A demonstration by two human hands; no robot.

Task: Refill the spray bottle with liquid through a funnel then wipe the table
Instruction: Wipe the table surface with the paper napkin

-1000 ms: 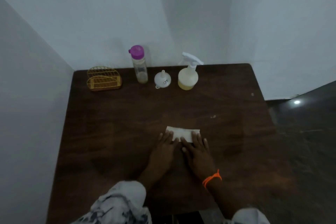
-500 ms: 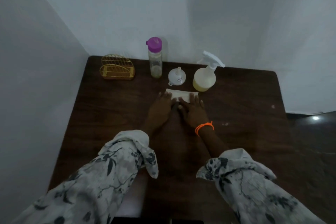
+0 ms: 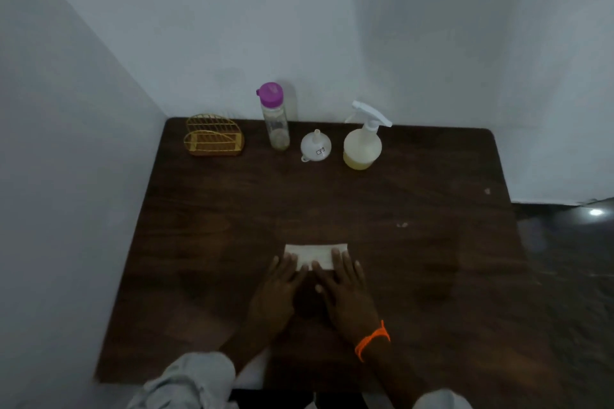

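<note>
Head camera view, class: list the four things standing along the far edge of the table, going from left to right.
Gold wire rack → bottle with purple cap → white funnel → spray bottle.

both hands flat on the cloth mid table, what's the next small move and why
Probably push the cloth forward again toward the funnel and spray bottle. Both the left hand and right hand lie flat with fingers on its near edge, the bottle stands capped with yellow liquid inside, and bare table lies ahead, so wiping seems underway.
</note>
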